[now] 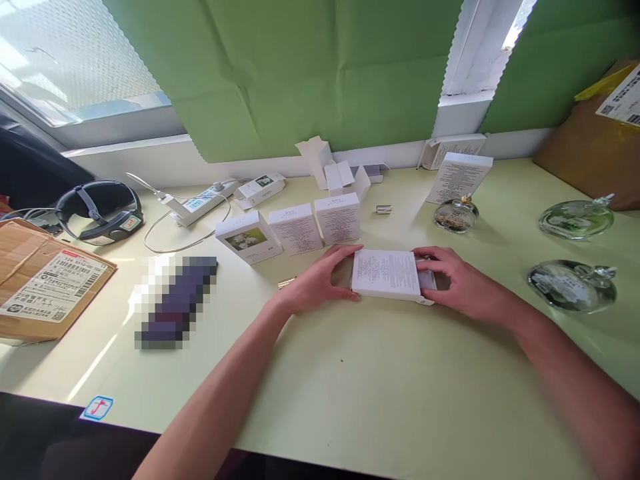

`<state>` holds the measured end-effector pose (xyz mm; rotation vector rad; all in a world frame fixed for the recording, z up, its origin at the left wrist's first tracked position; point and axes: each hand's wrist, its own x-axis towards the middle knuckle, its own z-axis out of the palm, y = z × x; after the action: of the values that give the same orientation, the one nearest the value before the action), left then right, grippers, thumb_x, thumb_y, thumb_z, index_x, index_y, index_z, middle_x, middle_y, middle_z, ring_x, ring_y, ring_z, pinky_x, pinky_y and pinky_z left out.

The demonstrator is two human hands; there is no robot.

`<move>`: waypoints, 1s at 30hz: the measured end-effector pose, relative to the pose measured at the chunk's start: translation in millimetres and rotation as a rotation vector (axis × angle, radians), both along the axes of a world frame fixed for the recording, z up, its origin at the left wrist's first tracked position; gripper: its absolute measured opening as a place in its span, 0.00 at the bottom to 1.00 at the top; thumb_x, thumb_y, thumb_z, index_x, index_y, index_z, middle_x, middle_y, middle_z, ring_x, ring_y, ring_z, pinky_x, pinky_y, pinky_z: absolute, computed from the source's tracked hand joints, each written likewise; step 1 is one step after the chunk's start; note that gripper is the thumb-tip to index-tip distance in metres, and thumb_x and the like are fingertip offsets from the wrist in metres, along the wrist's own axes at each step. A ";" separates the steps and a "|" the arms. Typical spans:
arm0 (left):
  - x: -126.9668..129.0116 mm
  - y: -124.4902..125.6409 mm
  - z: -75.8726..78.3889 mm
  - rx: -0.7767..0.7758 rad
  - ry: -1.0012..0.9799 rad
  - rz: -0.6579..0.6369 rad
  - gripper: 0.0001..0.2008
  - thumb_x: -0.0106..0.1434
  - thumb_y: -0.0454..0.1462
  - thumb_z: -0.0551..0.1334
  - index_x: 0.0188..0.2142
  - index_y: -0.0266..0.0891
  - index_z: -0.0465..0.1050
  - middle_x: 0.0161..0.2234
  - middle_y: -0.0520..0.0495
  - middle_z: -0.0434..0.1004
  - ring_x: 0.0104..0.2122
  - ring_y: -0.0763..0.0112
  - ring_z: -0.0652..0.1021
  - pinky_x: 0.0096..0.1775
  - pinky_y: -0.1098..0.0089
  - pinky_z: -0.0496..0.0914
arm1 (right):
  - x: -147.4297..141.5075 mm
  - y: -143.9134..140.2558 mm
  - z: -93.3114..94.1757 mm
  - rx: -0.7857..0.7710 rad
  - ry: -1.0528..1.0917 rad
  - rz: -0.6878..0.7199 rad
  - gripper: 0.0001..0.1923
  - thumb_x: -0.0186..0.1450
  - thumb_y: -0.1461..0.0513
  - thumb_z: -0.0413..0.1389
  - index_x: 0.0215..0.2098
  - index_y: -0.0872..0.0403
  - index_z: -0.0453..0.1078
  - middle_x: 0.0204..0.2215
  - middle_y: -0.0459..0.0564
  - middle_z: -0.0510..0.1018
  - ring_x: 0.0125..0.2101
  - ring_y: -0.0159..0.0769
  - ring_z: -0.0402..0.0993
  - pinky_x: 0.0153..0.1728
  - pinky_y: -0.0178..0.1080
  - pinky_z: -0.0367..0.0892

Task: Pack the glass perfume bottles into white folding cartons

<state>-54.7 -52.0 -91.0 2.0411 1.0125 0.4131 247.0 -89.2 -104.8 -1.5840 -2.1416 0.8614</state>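
A flat white printed box [386, 273] lies on the pale green table [350, 387] in front of me. My left hand [320, 280] grips its left end, fingers over the top edge. My right hand [457, 280] holds its right end, where an open flap or inner sleeve [426, 280] sticks out. Behind it stand three closed white boxes [295, 230] in a row, one with a flower picture [249, 238].
Round glass bottles sit at the right [575, 219] [573, 285] and one [456, 215] behind the box. A taller white box [459, 177], opened cartons [330, 170], a power strip [197, 203], a headset [100, 213], a cardboard parcel [45, 280] and a brown box [595, 140] surround them.
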 end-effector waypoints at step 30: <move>11.1 -8.1 2.3 -0.131 -0.275 0.019 0.25 0.68 0.49 0.59 0.61 0.46 0.65 0.61 0.45 0.67 0.56 0.61 0.72 0.54 0.64 0.67 | -8.8 -1.1 9.6 0.189 0.223 -0.151 0.37 0.55 0.44 0.66 0.59 0.44 0.64 0.52 0.51 0.75 0.46 0.46 0.75 0.43 0.45 0.74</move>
<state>-43.6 -60.1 -88.7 1.8011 0.8675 0.6027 238.2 -90.3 -95.2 -1.4592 -1.8637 0.7261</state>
